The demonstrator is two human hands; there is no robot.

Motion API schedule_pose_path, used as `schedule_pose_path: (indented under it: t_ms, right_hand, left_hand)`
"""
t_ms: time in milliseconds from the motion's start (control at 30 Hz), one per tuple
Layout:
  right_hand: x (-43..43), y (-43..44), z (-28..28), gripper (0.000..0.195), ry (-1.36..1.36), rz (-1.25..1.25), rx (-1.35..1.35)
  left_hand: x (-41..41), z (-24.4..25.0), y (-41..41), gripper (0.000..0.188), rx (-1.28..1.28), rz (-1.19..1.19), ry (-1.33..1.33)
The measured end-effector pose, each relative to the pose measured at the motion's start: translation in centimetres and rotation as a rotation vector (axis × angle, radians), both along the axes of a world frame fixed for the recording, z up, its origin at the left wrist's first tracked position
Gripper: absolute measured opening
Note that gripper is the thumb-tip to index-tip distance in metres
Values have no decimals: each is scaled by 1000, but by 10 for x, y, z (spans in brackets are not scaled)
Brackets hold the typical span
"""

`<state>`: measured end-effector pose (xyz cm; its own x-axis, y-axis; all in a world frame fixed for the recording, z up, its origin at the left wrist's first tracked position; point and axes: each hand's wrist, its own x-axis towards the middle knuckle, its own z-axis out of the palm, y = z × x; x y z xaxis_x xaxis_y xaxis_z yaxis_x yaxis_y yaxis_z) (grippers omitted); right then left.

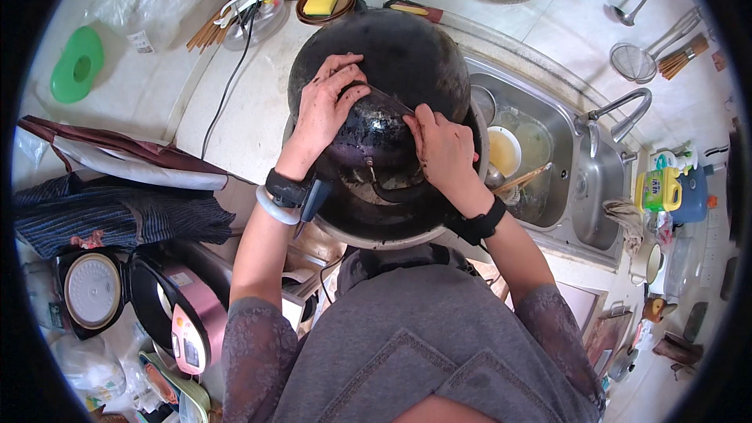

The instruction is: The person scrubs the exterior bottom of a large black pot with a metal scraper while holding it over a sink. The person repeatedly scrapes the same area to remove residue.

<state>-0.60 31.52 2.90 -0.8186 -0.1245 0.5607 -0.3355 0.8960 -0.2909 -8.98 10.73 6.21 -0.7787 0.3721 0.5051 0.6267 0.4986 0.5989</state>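
A blackened wok (399,53) rests tilted over a wide basin (376,241), its dark outer side facing me. Its surface glistens with moisture below my hands, where a dark curved handle (399,194) sticks out near the basin's inside. My left hand (329,100) and my right hand (440,138) pinch the two ends of a thin, dark, flat strip (386,97), held against the wok. What the strip is made of is hard to tell. Black smudges mark both hands.
Right of the basin lies a steel sink (561,182) with a bowl (504,151), chopsticks (529,178) and a faucet (617,111). A yellow sponge (321,1) sits behind the wok. A black cord (235,70) crosses the counter. An open rice cooker (194,305) stands at lower left.
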Motion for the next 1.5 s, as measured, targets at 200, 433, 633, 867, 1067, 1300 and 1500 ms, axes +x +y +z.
schedule_pose_path:
  t_ms: [200,433,633,867,1067,1300,1500]
  right_hand:
    - [10,1,-9,20,-28,-3,-20]
    - [8,-1,-7,21,-24,-21,2]
    - [1,1,-1,21,-28,-2,27]
    - [11,2,-8,22,-29,0,22]
    - [6,-4,-5,23,4,-15,31]
    - [-2,1,2,25,-30,40,37]
    - [11,-2,-7,26,-79,15,25]
  left_hand:
    - [10,0,6,17,-9,-12,81]
    - [10,-1,8,14,42,5,-2]
    - [5,-4,3,13,40,5,-8]
    - [9,-3,3,13,-17,-22,55]
    - [4,-8,4,13,39,-2,14]
    - [-3,-9,-2,11,87,-25,-49]
    - [6,-7,0,14,15,-45,37]
